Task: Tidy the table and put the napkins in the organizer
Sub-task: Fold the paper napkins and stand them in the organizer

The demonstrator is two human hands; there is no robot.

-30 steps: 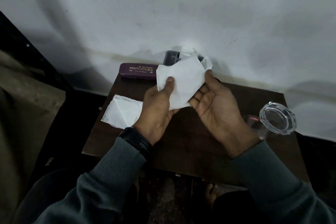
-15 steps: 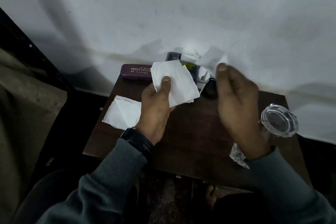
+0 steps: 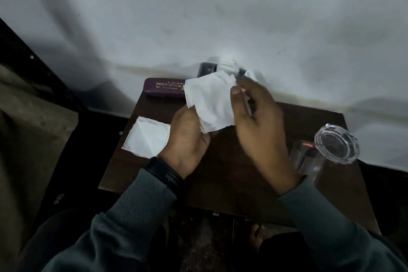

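Observation:
My left hand holds a white napkin by its lower edge, above the middle of the small dark wooden table. My right hand has its thumb on the napkin's right edge and its fingers behind it. A second napkin lies flat on the table's left side. The grey organizer stands at the back against the wall, mostly hidden behind the held napkin, with crumpled white napkins sticking out of its top.
A maroon spectacle case lies at the back left by the wall. A clear glass jar with a clear lid stands at the table's right edge. The white wall runs just behind the table.
My right hand came back from the organizer and took hold of the right edge of the napkin in my left hand. The napkin now stands more upright.

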